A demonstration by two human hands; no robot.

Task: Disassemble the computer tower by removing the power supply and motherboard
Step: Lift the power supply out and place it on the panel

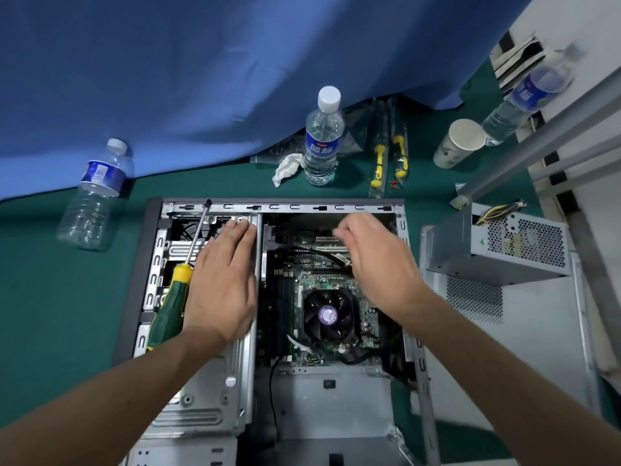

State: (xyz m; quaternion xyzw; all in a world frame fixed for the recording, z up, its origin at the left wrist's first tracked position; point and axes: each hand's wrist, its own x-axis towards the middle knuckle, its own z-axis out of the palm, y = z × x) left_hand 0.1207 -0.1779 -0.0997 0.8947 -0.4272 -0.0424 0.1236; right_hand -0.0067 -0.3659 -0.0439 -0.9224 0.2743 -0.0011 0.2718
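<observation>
Lying open on its side: computer tower (134, 264) on the green table cover (50, 297), side panel off, both hands inside it.

Left hand: left hand (221, 284) is spread flat, fingers straight and together, palm down on the metal drive cage (208, 398) in the left half of the case. Fingertips reach the far end of the cage. It grips nothing.

Right hand: right hand (376, 264) hovers over the far right part of the board, fingers loosely curled and pointing left. Blurred; whether the fingertips touch or pinch anything cannot be told.

Screwdriver: green-and-yellow screwdriver (168, 307) lies on the drive cage just left of the left hand, shaft running to the far rim of the case. Whether the hand touches it is unclear.

Motherboard: motherboard (302, 274) sits in the right half of the case, below the right hand and just right of the left hand. Its CPU fan (327, 314) lies near of the right hand's fingers, between the two wrists.

Power supply: power supply (497, 247) is outside the case, right of it and well apart from the right hand, resting on a grey perforated side panel (504, 331); coloured wires show at its far end.

Table, far side: water bottle (322, 139) upright, crumpled tissue (285, 166) beside it, packaged screwdrivers (389, 153), paper cup (460, 142), a second bottle (90, 196) at far left.

Backdrop: blue cloth (201, 62).
</observation>
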